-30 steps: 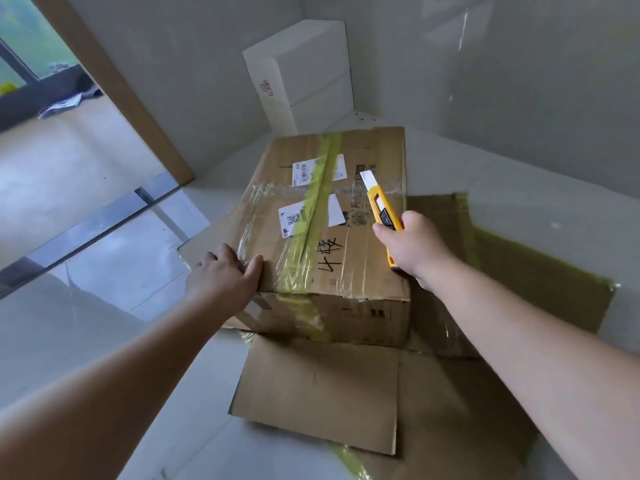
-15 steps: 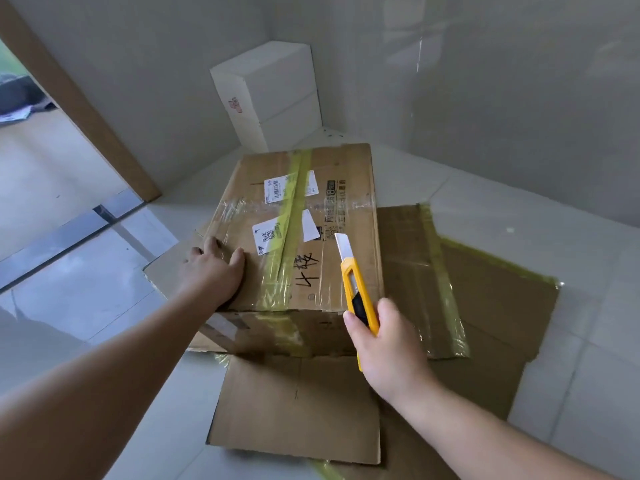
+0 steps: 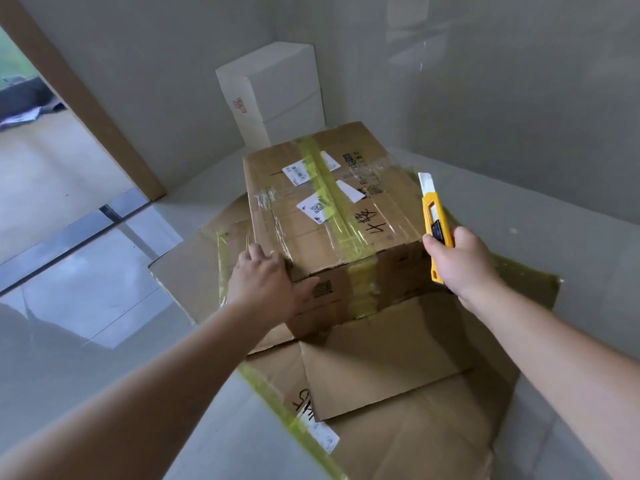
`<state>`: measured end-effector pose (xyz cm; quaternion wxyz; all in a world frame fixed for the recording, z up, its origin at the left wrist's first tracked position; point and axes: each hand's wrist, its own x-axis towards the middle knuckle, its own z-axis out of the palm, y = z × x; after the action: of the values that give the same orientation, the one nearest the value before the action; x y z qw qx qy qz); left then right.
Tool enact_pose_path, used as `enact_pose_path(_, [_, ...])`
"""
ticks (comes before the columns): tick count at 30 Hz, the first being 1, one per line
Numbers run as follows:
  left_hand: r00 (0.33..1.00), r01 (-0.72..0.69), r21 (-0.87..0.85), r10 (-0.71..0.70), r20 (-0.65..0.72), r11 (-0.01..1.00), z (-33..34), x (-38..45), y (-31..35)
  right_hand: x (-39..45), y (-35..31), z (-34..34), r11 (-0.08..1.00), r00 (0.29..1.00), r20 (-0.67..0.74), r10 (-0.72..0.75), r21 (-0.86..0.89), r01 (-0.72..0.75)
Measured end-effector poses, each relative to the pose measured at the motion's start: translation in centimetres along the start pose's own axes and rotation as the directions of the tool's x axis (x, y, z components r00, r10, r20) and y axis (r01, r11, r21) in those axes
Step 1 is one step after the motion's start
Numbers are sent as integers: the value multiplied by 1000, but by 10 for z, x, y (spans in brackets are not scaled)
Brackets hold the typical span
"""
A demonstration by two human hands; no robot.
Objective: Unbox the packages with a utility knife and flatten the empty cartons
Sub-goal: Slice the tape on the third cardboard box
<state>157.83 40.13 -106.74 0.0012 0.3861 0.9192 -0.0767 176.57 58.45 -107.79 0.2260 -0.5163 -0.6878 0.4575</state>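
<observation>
Head view: sealed brown carton [image 3: 332,216] sitting on flattened cardboard [image 3: 398,368] spread over the tiled floor [image 3: 86,306], near the corner of the room, with a white box [image 3: 273,95] standing behind it against the wall. Yellow-green tape [image 3: 332,206] running down the middle seam of the top and over the near face, clear film wrapped across the rest, labels and handwritten marks showing beneath.

Left hand [image 3: 266,282] spread flat against the near left corner of the carton, fingers straight, thumb lying along the front face, pressing rather than gripping. Right hand [image 3: 460,265] curled tight round the yellow utility knife [image 3: 435,223], blade out and pointing away and up, held just beside the carton's right edge and clear of the cardboard.

Likely stiff along edges and corners, softer and springy across the taped flaps; weight unknown, contents unseen. Film probably slick under a palm, so best braced at a corner or edge as now, well clear of the cutting line. Shallow blade along the centre tape advisable, to spare whatever lies inside. Bracing hand best kept behind or beside the blade's path, never ahead of it.
</observation>
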Motion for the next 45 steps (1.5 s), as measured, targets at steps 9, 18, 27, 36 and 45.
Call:
enact_pose_path(9, [831, -549, 78, 553, -50, 832, -7, 24, -5, -69, 41, -31, 948, 988, 69, 140, 277, -154])
enact_pose_path(18, [707, -680, 125, 691, -149, 722, -13, 10, 50, -60, 34, -33, 898, 969, 43, 243, 369, -242])
enact_pose_path(27, [667, -700, 98, 697, -264, 707, -2, 14, 82, -43, 32, -45, 868, 954, -54, 294, 434, -242])
enact_pose_path(36, [668, -704, 64, 690, -280, 708, -5, 11, 89, -41, 31, -42, 878, 964, -72, 256, 434, -200])
enact_pose_path(45, [740, -662, -55, 641, -202, 747, -8, 4, 102, -32, 27, -46, 879, 958, -84, 275, 426, -215])
